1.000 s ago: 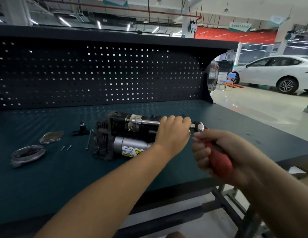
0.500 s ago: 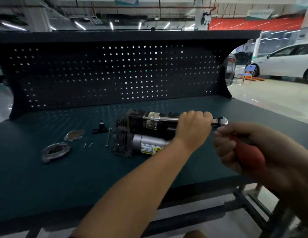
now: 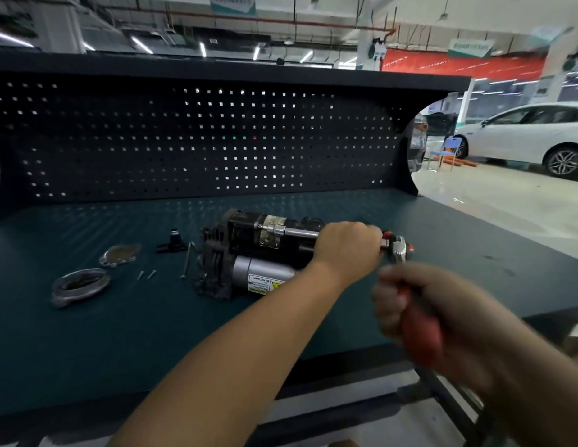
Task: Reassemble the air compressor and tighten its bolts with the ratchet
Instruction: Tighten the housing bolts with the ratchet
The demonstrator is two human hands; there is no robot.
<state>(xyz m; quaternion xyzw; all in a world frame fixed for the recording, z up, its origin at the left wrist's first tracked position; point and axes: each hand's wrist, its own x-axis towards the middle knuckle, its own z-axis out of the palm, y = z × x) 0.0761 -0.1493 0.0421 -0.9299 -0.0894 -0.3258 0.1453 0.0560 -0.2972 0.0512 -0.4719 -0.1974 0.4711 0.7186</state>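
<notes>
While the left hand [image 3: 347,248] wraps the long bar lying left-to-right, the right hand [image 3: 420,311] squeezes the ratchet [image 3: 418,327] handle, lower right.

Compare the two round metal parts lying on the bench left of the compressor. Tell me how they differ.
The near ring is an open ring with a raised rim and a dark hollow centre; the far plate looks flat and closed, with a brownish face. The near ring looks larger and lies closer to the bench's front edge; the far plate lies further back, nearer the two small screws. Both are greyish metal, loose on the bench, untouched by either hand.
</notes>
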